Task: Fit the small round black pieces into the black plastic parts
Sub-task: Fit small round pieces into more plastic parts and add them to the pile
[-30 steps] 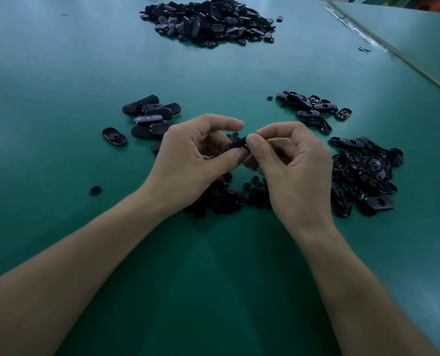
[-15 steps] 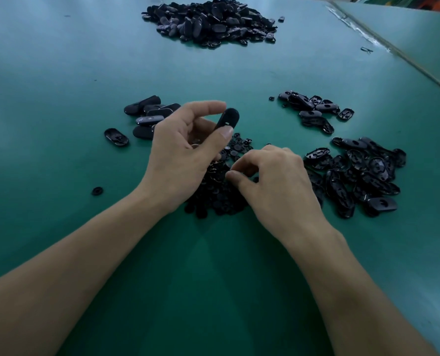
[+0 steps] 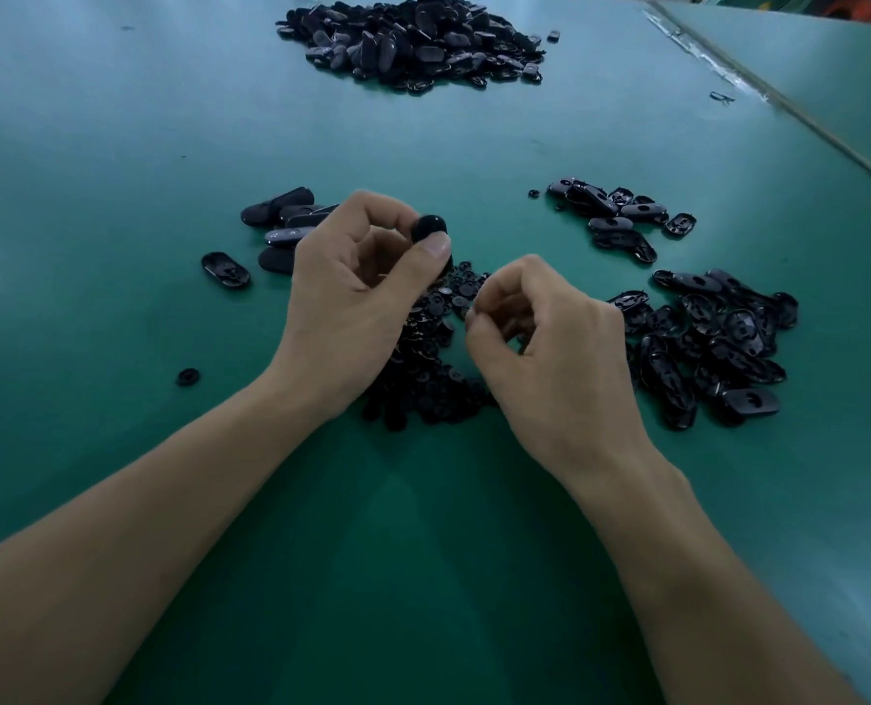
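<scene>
While the left hand [image 3: 352,297] pinches one oval black plastic part [image 3: 429,230] between thumb and forefinger, raised above the middle of the table, the right hand [image 3: 550,343] hovers just right of it. Its thumb and forefinger curl together over a pile of small round black pieces [image 3: 423,368]; whether a piece sits between them is too small to tell. The step looks like fetching a round piece, which must next be lined up with the part's opening and pressed in. One stray round piece [image 3: 188,377] lies near left. Parts lie in four groups, each too many to count: a left cluster [image 3: 276,231], a right heap [image 3: 718,343], a smaller group [image 3: 616,216] beyond it, and a far mound [image 3: 413,38], all on a green table [image 3: 118,145].
</scene>
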Available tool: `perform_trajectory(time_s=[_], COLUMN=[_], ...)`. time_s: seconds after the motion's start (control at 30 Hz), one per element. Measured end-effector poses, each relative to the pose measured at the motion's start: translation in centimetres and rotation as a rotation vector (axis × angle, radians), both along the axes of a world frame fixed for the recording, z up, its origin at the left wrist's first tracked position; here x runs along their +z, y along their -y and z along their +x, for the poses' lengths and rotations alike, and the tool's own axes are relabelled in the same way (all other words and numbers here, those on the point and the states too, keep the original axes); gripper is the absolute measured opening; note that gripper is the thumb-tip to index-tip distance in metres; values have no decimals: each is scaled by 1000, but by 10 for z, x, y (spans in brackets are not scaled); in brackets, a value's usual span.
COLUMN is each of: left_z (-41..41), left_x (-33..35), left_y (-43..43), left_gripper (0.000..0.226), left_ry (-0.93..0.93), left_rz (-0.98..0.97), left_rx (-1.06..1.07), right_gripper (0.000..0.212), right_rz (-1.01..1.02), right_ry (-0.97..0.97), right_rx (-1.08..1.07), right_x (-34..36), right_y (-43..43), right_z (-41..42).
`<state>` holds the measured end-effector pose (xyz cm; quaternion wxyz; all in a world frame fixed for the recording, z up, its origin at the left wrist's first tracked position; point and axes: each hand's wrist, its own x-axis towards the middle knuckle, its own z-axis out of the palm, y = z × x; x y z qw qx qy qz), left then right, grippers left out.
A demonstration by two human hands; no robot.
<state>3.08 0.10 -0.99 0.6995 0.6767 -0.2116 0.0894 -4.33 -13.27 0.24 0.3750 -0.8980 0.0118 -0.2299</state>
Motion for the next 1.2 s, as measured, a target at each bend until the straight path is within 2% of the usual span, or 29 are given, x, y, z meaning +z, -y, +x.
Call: perform_trajectory(time_s=[0.23,0.37,0.57,0.87,1.2], left_z=[2,3,4,0,-3], left_x=[-2,-3,-5,-2,0], left_y=[-2,-4,-2,-2,-1], left_gripper=[18,33,17,19,15], left_ry=[-7,-19,-17,-46,-68], left_rz=[-12,18,-15,-62,-17], left_rx=[25,19,26,14,-58], right_gripper=[17,13,15,15,17], right_rz=[143,150,195,266,330], right_ry=[85,127,134,104,89], right_rx=[-57,-43,-36,-1,-41], right_x=[0,0,2,1,1], right_y=[1,1,-1,-2,-1], right_z=[1,2,2,3,5])
